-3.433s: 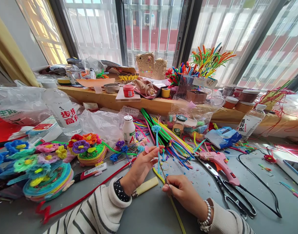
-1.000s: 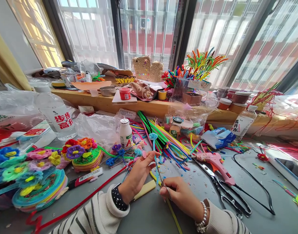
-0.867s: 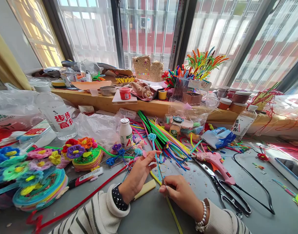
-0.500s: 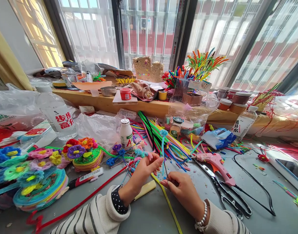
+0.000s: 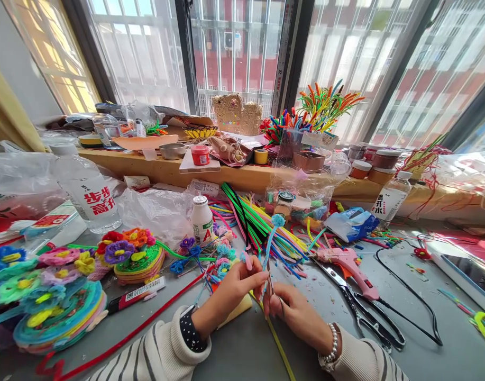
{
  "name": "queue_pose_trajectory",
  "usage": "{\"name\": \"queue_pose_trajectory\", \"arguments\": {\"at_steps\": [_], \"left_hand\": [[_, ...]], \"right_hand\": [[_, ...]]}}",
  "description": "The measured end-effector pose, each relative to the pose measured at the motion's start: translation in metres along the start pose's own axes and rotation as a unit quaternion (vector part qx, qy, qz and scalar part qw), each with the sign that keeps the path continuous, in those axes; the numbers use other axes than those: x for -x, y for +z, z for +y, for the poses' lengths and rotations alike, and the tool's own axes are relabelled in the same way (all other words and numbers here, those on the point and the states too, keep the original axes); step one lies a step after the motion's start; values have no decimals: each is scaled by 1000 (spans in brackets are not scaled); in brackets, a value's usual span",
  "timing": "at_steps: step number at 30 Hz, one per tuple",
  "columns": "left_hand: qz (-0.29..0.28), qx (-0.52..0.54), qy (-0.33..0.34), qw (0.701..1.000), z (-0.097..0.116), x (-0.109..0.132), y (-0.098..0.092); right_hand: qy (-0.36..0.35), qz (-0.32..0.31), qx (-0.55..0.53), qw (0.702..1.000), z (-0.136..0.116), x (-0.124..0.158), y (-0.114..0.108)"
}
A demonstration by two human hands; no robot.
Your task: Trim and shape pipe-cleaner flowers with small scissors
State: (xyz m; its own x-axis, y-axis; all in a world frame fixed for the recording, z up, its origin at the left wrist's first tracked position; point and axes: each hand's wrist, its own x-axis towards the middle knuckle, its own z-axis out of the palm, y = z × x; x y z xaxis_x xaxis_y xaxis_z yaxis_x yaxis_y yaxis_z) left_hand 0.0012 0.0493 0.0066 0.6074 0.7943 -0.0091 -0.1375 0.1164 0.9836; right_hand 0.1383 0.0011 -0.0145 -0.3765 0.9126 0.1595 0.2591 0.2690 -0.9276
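I can see the left hand [image 5: 242, 283] pinching a light-blue fuzzy stem [image 5: 273, 241], raised over the near middle of the table, its curled head uppermost. The right hand [image 5: 295, 309] grasps small metal scissors [image 5: 270, 286] close beside it; whether the blades touch the stem I cannot tell from here.

On the left, I read 步步高升 in big red characters on a clear bottle [image 5: 87, 190]; on the right bottle [image 5: 393, 198] I get 开水 below a character turned partly away. A white bottle [image 5: 201, 219] near the centre shows a red A. The dark-lidded jar [image 5: 285, 205] has a round emblem too small for me, and the lettering on the blue packet [image 5: 353, 223] escapes me too. A marker [image 5: 136, 295] at left carries a barcode label.

The grey tabletop [image 5: 242, 354] is sprinkled with coloured scraps, a pink glue gun [image 5: 347, 264] and large shears [image 5: 371, 307] lying right, fuzzy flowers [image 5: 60, 270] left. Along the far side runs a crowded wooden ledge [image 5: 242, 175], with barred windows [image 5: 234, 63] behind and a yellow curtain [image 5: 8, 106] at far left
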Motion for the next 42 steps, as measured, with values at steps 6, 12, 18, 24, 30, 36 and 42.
{"name": "queue_pose_trajectory", "arguments": {"at_steps": [6,12,18,24,30,36,42], "left_hand": [[-33,49,-30,998,-1,1,0],[-61,27,-28,997,-1,2,-1],[-39,5,-17,999,1,2,-1],[-30,25,-22,999,-2,1,-2],[-7,50,-33,998,-1,1,-1],[-8,51,-15,999,-1,1,-1],[-16,51,-4,999,-1,2,-1]], "right_hand": [[-22,-48,-38,998,-4,1,-4],[-19,-38,-35,999,-2,1,-4],[-2,-21,-27,999,-2,0,-3],[52,24,-5,998,2,-1,1],[74,76,50,993,8,-1,2],[70,60,14,996,9,0,1],[-6,-2,-40,999,-4,2,0]]}}
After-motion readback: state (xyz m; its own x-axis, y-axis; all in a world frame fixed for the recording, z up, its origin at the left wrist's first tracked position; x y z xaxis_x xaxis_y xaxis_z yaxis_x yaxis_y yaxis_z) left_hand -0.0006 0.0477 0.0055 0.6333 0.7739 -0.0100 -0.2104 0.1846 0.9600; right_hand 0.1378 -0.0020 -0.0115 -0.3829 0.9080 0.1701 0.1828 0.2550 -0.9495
